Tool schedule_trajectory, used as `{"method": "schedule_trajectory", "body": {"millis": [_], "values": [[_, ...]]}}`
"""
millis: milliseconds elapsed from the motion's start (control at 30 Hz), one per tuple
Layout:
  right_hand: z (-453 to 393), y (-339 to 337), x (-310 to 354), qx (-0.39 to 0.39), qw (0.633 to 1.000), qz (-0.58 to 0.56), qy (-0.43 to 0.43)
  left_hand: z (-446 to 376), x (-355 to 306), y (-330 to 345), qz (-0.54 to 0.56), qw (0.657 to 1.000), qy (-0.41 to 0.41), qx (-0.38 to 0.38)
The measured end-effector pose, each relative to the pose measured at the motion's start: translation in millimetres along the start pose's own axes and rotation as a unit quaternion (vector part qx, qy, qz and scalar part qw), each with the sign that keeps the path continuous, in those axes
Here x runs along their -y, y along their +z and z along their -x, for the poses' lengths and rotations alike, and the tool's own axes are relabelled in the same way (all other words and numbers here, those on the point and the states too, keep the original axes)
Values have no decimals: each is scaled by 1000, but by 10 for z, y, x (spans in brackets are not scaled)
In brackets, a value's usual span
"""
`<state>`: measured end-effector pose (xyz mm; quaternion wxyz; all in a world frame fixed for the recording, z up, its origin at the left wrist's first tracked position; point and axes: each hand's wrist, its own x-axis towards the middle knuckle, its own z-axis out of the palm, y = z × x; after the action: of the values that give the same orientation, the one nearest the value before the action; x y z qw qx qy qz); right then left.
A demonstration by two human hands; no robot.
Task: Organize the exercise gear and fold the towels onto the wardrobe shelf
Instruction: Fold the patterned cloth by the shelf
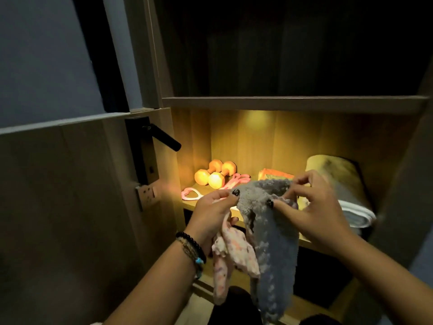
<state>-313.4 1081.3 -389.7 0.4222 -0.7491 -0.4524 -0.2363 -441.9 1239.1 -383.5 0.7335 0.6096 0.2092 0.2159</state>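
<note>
Holding the grey towel (269,231) by its top edge in front of the wardrobe shelf (236,218), our left hand (214,207) pinches one corner and also grips a pink patterned cloth (230,256), while our right hand (314,207) pinches the other. We should spread the corners level before folding, then lay it beside the dumbbells (214,174).

Lit shelf (236,213): free room only in the middle
Dumbbells (214,174) block 10 o'clock, rolled mat (344,184) fills 2 o'clock, bare board between
</note>
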Motion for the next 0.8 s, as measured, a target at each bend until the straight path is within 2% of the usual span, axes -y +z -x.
{"method": "schedule_trajectory", "body": {"millis": [133,267,333,433,600,700,800], "values": [[9,-313,267,7,998,-58,-37,342,-127,54,18,997,5,75],[-103,-509,516,111,987,-120,0,491,-342,72,0,993,28,115],[-155,-519,586,137,981,-137,-8,510,-420,82,-32,990,53,123],[-213,-470,606,119,983,-138,-19,492,-471,86,-58,988,77,120],[-334,-389,564,70,984,-166,7,423,-526,74,-6,985,88,149],[-398,-304,504,71,983,-168,14,369,-511,90,-74,982,137,111],[-471,-196,427,108,981,-159,33,230,-498,59,-122,976,173,52]]}}
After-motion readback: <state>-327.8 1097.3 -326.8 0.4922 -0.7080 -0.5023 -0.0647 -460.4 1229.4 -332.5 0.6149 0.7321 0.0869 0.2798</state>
